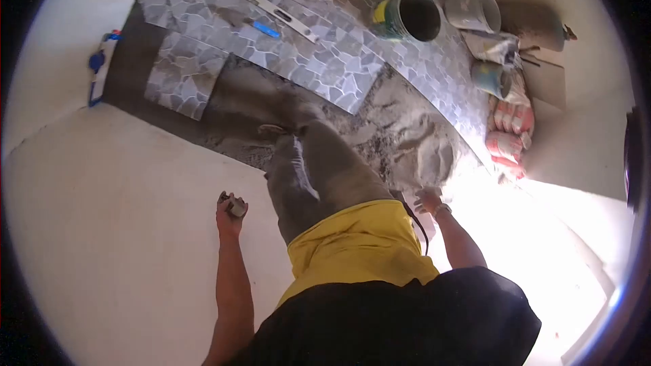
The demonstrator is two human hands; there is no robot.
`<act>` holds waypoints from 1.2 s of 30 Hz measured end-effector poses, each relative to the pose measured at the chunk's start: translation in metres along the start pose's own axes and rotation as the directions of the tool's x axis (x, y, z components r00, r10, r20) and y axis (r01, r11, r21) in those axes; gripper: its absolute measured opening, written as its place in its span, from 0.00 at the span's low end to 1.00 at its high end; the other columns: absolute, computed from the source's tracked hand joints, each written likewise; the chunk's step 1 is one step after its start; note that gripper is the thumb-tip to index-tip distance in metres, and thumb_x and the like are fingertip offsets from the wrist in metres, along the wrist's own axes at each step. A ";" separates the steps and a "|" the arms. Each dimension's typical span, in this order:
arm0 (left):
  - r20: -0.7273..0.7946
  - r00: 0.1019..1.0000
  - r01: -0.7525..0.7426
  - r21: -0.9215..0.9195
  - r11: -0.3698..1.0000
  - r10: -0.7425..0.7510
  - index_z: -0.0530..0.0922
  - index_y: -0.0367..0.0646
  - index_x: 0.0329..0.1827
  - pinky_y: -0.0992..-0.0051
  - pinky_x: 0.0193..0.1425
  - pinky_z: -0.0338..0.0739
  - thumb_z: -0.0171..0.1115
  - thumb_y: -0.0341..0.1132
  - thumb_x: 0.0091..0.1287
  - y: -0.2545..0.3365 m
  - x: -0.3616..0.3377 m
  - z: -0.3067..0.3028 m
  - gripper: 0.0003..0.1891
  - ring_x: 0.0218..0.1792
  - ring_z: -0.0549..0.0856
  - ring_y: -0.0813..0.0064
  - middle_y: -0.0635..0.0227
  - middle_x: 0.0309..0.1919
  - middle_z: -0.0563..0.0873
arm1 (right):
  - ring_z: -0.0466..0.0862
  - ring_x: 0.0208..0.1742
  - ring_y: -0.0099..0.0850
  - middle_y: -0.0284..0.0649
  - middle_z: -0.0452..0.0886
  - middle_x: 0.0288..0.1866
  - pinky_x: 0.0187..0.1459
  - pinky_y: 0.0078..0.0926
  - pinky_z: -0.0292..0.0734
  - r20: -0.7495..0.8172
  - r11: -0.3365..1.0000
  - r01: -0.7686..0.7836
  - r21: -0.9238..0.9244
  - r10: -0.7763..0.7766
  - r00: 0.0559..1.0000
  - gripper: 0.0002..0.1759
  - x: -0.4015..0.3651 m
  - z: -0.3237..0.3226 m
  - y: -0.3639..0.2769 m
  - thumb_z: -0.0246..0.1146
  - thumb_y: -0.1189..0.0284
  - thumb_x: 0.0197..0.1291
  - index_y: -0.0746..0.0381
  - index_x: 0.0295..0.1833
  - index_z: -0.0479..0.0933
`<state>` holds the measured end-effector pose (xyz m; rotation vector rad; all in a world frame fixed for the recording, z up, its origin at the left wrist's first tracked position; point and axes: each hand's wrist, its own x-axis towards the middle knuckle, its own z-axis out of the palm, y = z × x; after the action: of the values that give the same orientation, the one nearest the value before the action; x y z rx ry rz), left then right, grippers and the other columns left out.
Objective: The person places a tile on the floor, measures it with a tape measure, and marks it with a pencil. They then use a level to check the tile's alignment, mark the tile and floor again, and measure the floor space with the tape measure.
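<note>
My left hand (229, 217) is closed round a small greyish-brown blocky object (237, 207), held out in front of the pale wall at left. I cannot make out its exact kind. At the right of my body, my right hand (427, 199) hangs with its fingers loosely apart and nothing visible in them. A band is round that wrist. Beyond this hand lies lumpy grey mortar or sand (413, 135) on the floor. Grey stone-patterned tiles (183, 71) border the bare patch where my legs stand.
A spirit level (261, 4) and a blue-handled tool (266, 29) lie on the tiles. Dark-mouthed bucket (419, 17), pale bucket (475, 12) and smaller bucket (491, 80) stand at the right, near red-and-white bags (512, 118). A blue device (98, 62) is against the left wall.
</note>
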<state>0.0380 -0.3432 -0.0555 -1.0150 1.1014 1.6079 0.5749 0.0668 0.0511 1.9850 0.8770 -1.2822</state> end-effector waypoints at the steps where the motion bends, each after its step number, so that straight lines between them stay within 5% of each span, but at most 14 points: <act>1: -0.040 0.999 -0.029 0.036 0.999 0.030 0.77 0.48 0.56 0.51 0.61 0.77 0.57 0.33 0.67 0.001 -0.012 0.014 0.14 0.53 0.82 0.61 0.66 0.48 0.82 | 0.88 0.32 0.36 0.45 0.86 0.41 0.27 0.34 0.82 -0.028 0.990 0.053 0.127 -0.050 0.998 0.21 -0.004 0.002 -0.018 0.58 0.57 0.69 0.60 0.58 0.75; 9: 0.171 0.977 -0.069 -0.297 0.952 0.124 0.74 0.39 0.56 0.59 0.58 0.82 0.75 0.25 0.56 -0.066 0.000 0.057 0.25 0.54 0.84 0.61 0.61 0.49 0.83 | 0.87 0.33 0.32 0.44 0.86 0.43 0.32 0.27 0.83 -0.056 0.732 0.670 0.124 -0.669 0.741 0.18 -0.012 -0.034 -0.130 0.56 0.64 0.70 0.63 0.58 0.77; 11: 0.282 0.912 -0.328 0.073 0.942 0.296 0.74 0.41 0.58 0.60 0.58 0.81 0.74 0.24 0.55 -0.118 0.023 0.074 0.27 0.54 0.83 0.63 0.60 0.51 0.82 | 0.87 0.34 0.32 0.46 0.85 0.43 0.33 0.26 0.83 -0.028 0.629 0.764 0.146 -0.769 0.638 0.19 -0.015 -0.049 -0.149 0.54 0.65 0.71 0.65 0.59 0.77; 16: 0.378 0.899 -0.202 -0.087 0.975 0.220 0.75 0.45 0.62 0.60 0.61 0.79 0.71 0.30 0.58 -0.236 -0.046 0.231 0.26 0.55 0.82 0.65 0.64 0.55 0.80 | 0.85 0.51 0.34 0.47 0.82 0.54 0.47 0.32 0.84 0.309 -0.034 0.985 -0.167 -0.951 0.020 0.21 0.025 -0.092 -0.174 0.62 0.73 0.68 0.67 0.65 0.74; 17: 0.403 0.885 -0.201 -0.122 0.972 0.233 0.75 0.45 0.62 0.61 0.60 0.79 0.71 0.31 0.59 -0.271 -0.042 0.252 0.26 0.55 0.82 0.66 0.66 0.55 0.80 | 0.84 0.54 0.35 0.48 0.81 0.57 0.52 0.33 0.82 0.360 -0.017 0.990 -0.137 -0.932 0.033 0.23 0.002 -0.094 -0.174 0.63 0.71 0.68 0.69 0.66 0.73; 18: 0.542 0.562 -0.765 0.052 0.642 0.625 0.76 0.45 0.61 0.60 0.60 0.79 0.69 0.31 0.60 -0.308 -0.045 0.275 0.24 0.55 0.81 0.66 0.66 0.54 0.80 | 0.82 0.58 0.35 0.48 0.81 0.60 0.56 0.33 0.79 0.406 0.016 0.994 -0.109 -0.912 0.059 0.25 -0.034 -0.093 -0.167 0.64 0.70 0.67 0.70 0.67 0.72; 20: 0.647 0.463 -0.849 0.129 0.512 0.605 0.74 0.46 0.64 0.60 0.66 0.74 0.71 0.29 0.59 -0.388 -0.069 0.323 0.27 0.62 0.78 0.63 0.62 0.60 0.78 | 0.82 0.59 0.40 0.51 0.80 0.61 0.59 0.35 0.77 0.479 0.015 0.997 -0.070 -0.877 0.047 0.38 -0.051 -0.101 -0.145 0.73 0.65 0.59 0.68 0.71 0.67; 22: 0.677 0.600 -0.707 0.201 0.678 0.425 0.72 0.45 0.66 0.61 0.71 0.71 0.74 0.26 0.58 -0.432 -0.111 0.361 0.32 0.68 0.75 0.60 0.56 0.67 0.75 | 0.81 0.60 0.42 0.51 0.79 0.61 0.59 0.35 0.76 0.546 -0.110 0.990 -0.086 -0.837 -0.046 0.42 -0.057 -0.118 -0.138 0.75 0.62 0.56 0.68 0.72 0.66; 24: 0.808 0.449 -0.869 0.297 0.395 0.382 0.73 0.42 0.65 0.63 0.67 0.75 0.73 0.29 0.60 -0.456 -0.139 0.393 0.29 0.66 0.76 0.62 0.56 0.65 0.76 | 0.82 0.59 0.40 0.51 0.81 0.59 0.57 0.35 0.77 0.529 -0.120 0.984 -0.133 -0.848 -0.032 0.42 -0.062 -0.143 -0.128 0.76 0.60 0.54 0.64 0.71 0.68; 26: 0.845 0.502 -0.763 0.332 0.556 0.184 0.73 0.39 0.64 0.64 0.62 0.81 0.71 0.31 0.63 -0.474 -0.139 0.412 0.26 0.63 0.78 0.66 0.56 0.63 0.76 | 0.84 0.55 0.40 0.50 0.83 0.55 0.54 0.34 0.78 0.496 0.105 0.988 -0.111 -0.856 0.147 0.38 -0.048 -0.169 -0.116 0.75 0.63 0.54 0.64 0.69 0.71; 27: 0.842 0.538 -0.596 0.358 0.719 0.027 0.73 0.37 0.63 0.66 0.59 0.83 0.70 0.33 0.65 -0.480 -0.138 0.415 0.25 0.61 0.79 0.68 0.57 0.61 0.77 | 0.84 0.54 0.38 0.49 0.83 0.55 0.53 0.33 0.78 0.492 0.059 0.990 -0.130 -0.863 0.116 0.37 -0.045 -0.180 -0.110 0.75 0.64 0.54 0.65 0.67 0.71; 30: 0.864 0.490 -0.737 0.480 0.477 -0.111 0.73 0.35 0.63 0.67 0.52 0.88 0.65 0.35 0.70 -0.493 -0.146 0.422 0.22 0.57 0.80 0.71 0.58 0.54 0.79 | 0.85 0.51 0.33 0.47 0.83 0.54 0.53 0.29 0.78 0.452 -0.083 0.978 -0.193 -0.892 0.014 0.34 -0.041 -0.205 -0.090 0.74 0.66 0.55 0.69 0.65 0.73; 33: 0.659 0.711 -0.364 0.645 0.672 -0.246 0.76 0.37 0.60 0.65 0.51 0.87 0.67 0.37 0.68 -0.501 -0.170 0.436 0.21 0.57 0.80 0.69 0.59 0.51 0.80 | 0.85 0.49 0.40 0.52 0.83 0.50 0.51 0.34 0.79 0.367 -0.224 0.905 -0.362 -0.927 -0.082 0.36 -0.041 -0.216 -0.063 0.74 0.67 0.53 0.68 0.67 0.72; 36: 0.683 0.700 -0.486 0.671 0.561 -0.210 0.79 0.37 0.52 0.66 0.50 0.87 0.72 0.41 0.64 -0.509 -0.165 0.425 0.20 0.53 0.82 0.67 0.61 0.49 0.80 | 0.84 0.47 0.45 0.51 0.81 0.47 0.49 0.40 0.79 0.440 -0.266 0.871 -0.414 -0.896 -0.065 0.38 -0.057 -0.217 -0.036 0.74 0.68 0.49 0.63 0.68 0.72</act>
<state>0.5126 0.1214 0.1054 0.3738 1.1752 1.1503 0.6428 0.2458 0.1741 0.3767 2.7415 -1.1960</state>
